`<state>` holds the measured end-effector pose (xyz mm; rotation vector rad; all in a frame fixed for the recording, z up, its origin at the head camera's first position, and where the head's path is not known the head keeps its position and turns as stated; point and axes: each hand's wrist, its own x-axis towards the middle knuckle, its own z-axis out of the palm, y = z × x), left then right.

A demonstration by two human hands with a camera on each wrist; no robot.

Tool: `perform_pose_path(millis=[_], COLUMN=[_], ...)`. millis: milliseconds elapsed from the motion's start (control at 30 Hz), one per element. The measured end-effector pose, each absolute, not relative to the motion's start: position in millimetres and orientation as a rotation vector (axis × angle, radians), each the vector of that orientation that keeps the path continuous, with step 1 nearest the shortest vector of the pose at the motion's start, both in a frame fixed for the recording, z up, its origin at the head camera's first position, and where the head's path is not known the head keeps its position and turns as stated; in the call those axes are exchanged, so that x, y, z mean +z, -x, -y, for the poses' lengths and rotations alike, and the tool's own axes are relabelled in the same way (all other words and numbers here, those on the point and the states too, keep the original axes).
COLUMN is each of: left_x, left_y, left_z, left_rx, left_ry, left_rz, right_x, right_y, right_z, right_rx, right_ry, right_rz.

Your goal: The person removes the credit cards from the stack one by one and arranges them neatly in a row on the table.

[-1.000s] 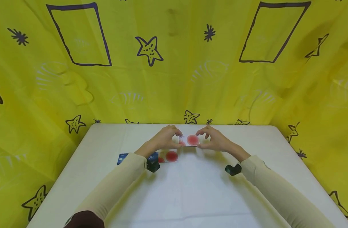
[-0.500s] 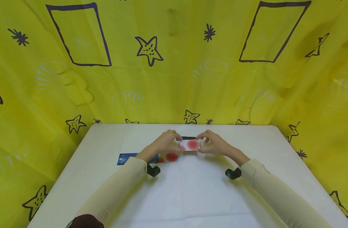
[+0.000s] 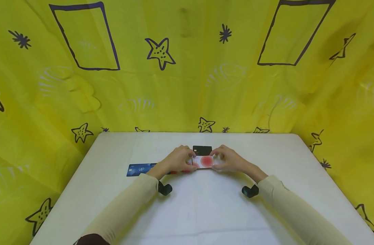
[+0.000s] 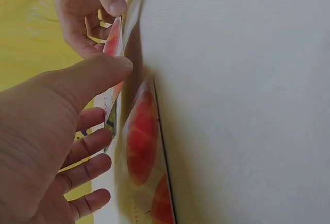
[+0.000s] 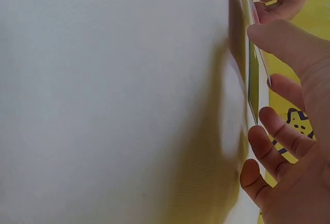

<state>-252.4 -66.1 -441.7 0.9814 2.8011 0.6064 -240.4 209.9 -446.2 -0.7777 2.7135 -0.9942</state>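
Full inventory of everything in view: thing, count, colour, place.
table: one, white, under everything
backdrop: yellow with dark star drawings, behind and beside the table
held card: one, white with red circles, between both hands
black card: one, just beyond the held card
blue cards: apparently two, "VIP" lettering, table's left part, partly hidden
red-circled card: one, pale and red, right of the blue cards, mostly hidden in the head view
wrist attachments: two, blackish, one by each wrist
sleeves: two, cream, both arms
left grip: one, bare, held card's left end
right grip: one, bare, held card's right end
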Motion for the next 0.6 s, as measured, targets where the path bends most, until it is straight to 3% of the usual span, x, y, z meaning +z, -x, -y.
perform_pose_path(millis=[600], left_x=[-452], left_y=[246], left_z=[68], left_rx=[0.557], left_ry=[-0.96], left_rz=[-2.808], right_x=[-457], right_y=[239], right_z=[-208], right_rx=[-0.916], right_ry=[0.8], right_rz=[-2.712])
